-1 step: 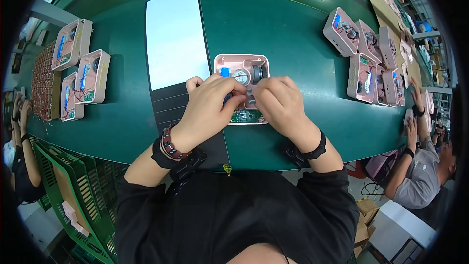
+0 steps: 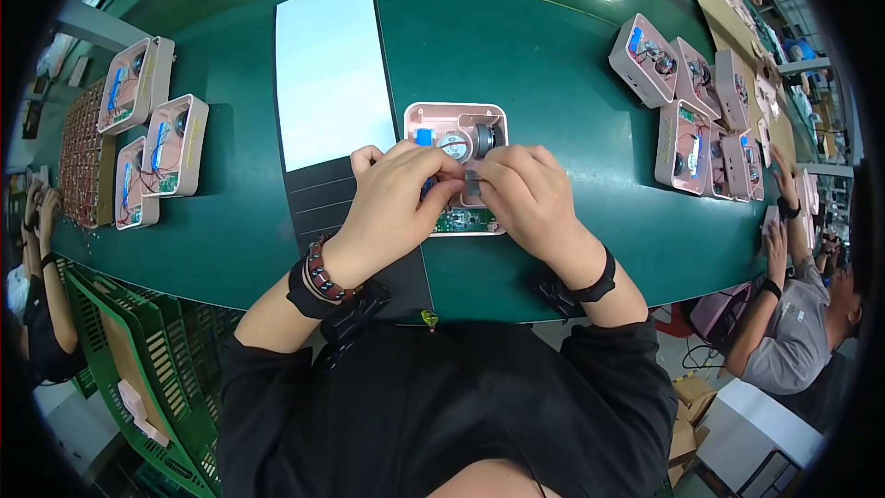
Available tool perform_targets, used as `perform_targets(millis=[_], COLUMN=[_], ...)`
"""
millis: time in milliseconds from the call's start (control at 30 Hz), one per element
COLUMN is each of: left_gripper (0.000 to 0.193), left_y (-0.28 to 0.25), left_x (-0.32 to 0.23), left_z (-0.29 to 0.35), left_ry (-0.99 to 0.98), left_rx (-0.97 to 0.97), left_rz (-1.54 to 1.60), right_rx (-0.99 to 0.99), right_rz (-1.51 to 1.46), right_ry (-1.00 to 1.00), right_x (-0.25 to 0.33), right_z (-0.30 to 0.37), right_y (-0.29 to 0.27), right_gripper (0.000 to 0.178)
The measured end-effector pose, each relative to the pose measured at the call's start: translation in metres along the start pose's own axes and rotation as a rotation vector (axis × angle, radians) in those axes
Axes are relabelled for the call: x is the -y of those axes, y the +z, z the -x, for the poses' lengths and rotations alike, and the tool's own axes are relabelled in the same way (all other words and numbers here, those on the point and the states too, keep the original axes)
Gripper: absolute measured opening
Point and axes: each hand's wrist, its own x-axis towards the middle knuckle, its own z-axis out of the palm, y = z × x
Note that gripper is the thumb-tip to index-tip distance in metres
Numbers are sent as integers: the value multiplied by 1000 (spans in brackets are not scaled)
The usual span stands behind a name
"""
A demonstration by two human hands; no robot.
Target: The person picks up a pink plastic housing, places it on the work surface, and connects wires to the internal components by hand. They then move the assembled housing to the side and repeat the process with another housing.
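A pink plastic housing (image 2: 412, 112) lies face up on the green table in front of me. In it are a round dark speaker (image 2: 484, 139), a silver round part (image 2: 452, 146), a blue part (image 2: 424, 136) and a green circuit board (image 2: 458, 220) along the near side. My left hand (image 2: 392, 198) pinches thumb to forefinger over the housing's middle. Close to its fingertips, my right hand (image 2: 527, 194) is closed in a pinch as well. Some thin wire seems to run between them, but what each pinch holds is too small to make out.
Several similar pink housings with parts inside stand at the left (image 2: 177, 143) and right (image 2: 682, 148). A white sheet (image 2: 332, 74) on a black mat lies left of centre. A green crate (image 2: 138, 350) stands lower left. Another person (image 2: 795, 332) works at the right.
My right fingertips have shifted very slightly over the housing. Everything else looks the same.
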Motion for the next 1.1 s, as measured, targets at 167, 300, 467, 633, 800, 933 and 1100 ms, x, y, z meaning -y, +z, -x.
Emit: perform_targets(millis=[167, 300, 467, 633, 800, 933, 1100], left_gripper=[3, 5, 7, 5, 4, 4, 2], left_y=[0, -4, -7, -5, 0, 2, 5], left_x=[2, 1, -2, -1, 1, 2, 3], left_z=[-2, -4, -6, -5, -4, -4, -3], left_ry=[-20, -35, -19, -12, -3, 7, 28], left_rx=[-6, 51, 92, 92, 2, -18, -63], left_rz=[66, 64, 35, 36, 60, 36, 10], right_rx=[-58, -15, -46, -39, -63, -80, -47], right_rz=[4, -82, -133, -154, -80, -60, -105], right_ry=[-66, 5, 86, 183, 190, 187, 230], right_x=[-3, -5, -2, 2, 8, 8, 3], right_z=[2, 6, 1, 2, 5, 5, 7], right_y=[1, 2, 3, 4, 6, 7, 9], right_gripper=[12, 18, 19, 20, 22, 24, 22])
